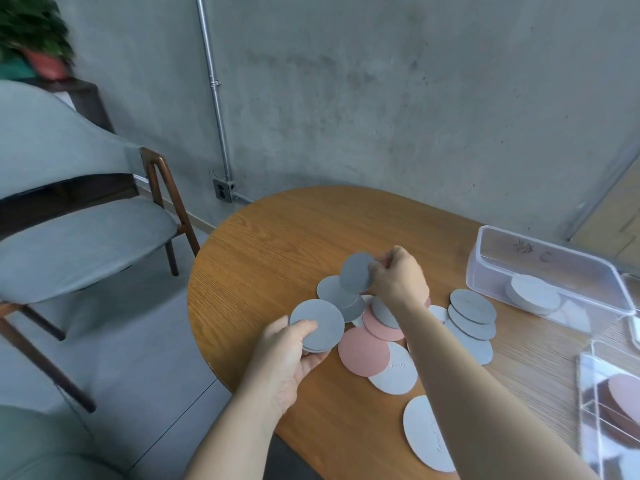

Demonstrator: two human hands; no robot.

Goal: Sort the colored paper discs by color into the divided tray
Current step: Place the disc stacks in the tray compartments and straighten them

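My left hand [289, 355] grips a small stack of grey discs [318, 323] at the table's left edge. My right hand [398, 277] pinches a single grey disc [356, 271], lifted and tilted above the pile. Loose grey discs [472, 306], pink discs [362, 351] and white discs [424, 433] lie overlapping on the wooden table [270, 237]. A clear tray [540, 268] at the right holds a stack of white discs [533, 294]. Another clear compartment [609, 410] at the lower right holds pink discs [625, 393].
A grey upholstered chair [79, 244] with wooden legs stands left of the table. A concrete wall with a metal conduit [213, 88] is behind. A potted plant [34, 36] sits on a shelf at the top left.
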